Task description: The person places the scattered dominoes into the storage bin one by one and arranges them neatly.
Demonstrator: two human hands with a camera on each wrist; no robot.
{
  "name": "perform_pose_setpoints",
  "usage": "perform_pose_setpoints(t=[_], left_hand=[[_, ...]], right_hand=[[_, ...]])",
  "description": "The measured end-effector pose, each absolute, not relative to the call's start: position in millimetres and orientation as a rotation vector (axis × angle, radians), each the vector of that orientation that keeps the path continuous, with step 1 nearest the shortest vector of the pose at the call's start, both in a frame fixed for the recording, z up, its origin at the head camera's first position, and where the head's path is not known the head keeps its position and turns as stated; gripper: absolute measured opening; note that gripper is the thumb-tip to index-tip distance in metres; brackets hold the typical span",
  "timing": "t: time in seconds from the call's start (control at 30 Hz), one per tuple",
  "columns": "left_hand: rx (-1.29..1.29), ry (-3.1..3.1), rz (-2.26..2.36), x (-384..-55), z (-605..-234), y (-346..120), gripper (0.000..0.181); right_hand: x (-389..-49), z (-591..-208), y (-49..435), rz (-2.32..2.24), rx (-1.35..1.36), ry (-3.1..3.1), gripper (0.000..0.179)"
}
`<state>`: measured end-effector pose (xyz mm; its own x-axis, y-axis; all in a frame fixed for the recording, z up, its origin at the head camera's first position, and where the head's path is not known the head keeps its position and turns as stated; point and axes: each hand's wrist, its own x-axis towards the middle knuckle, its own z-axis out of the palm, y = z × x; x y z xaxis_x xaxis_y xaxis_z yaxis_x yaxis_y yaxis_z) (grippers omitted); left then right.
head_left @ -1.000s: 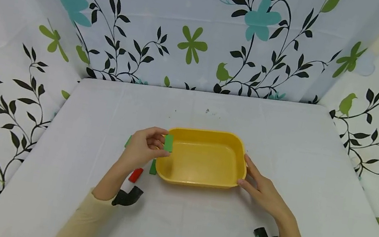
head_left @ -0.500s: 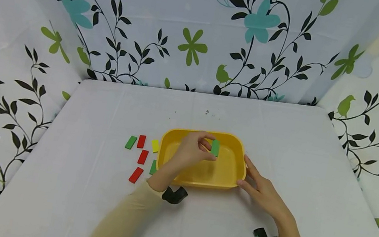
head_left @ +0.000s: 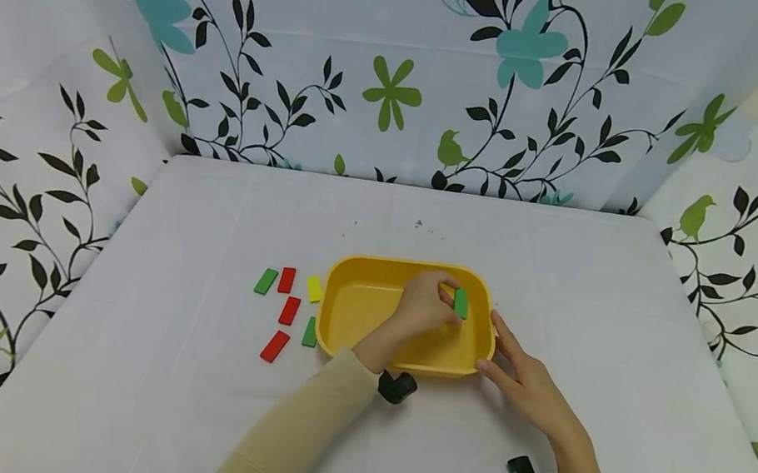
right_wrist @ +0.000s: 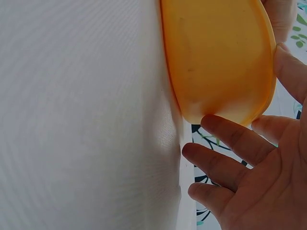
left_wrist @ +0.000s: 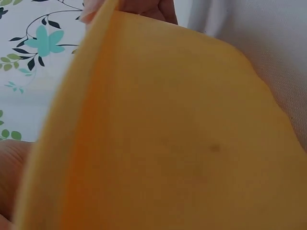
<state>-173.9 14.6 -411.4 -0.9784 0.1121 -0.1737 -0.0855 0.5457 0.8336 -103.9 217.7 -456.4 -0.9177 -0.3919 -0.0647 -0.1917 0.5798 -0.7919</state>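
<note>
Here, the left hand [head_left: 426,302] pinches a small green flat rectangular block [head_left: 461,303] by its ends, the thumb at the near end and a fingertip at the far one, with only the block's length parting them. The held block is within the rim of the yellow rounded-corner rectangular tray [head_left: 354,312], toward the end nearest the other hand; whether it touches the floor cannot be told.

Just beyond that block, the right hand [head_left: 528,381] rests against the tray's end, its fingers fairly straight and spread, thumb and fingertips touching the wall.

Behind the left hand's fingers, outside the tray on the white cloth-covered table [head_left: 167,402], six more flat blocks lie apart: a yellow one [head_left: 314,289] and a second green one [head_left: 310,332] just beside the tray, then three red ones, upper [head_left: 287,279], middle [head_left: 289,310] and lower [head_left: 275,346], and a third green one [head_left: 266,281] farthest from the fingertips.
</note>
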Motion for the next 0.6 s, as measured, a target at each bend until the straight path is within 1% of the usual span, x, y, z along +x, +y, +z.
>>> perform_pose_setpoints(t=[0.27,0.6], left_hand=[[-0.049,2.522,1.388,-181.1,-420.1,24.2,0.046],[-0.057,2.571,1.182,-183.6,-433.2,33.2,0.043]], right_hand=[[-104.1,-457.2,217.1,-1.258,-0.512,2.579,0.075],[-103.9,-456.0,216.1,-1.254,-0.508,2.578,0.075]])
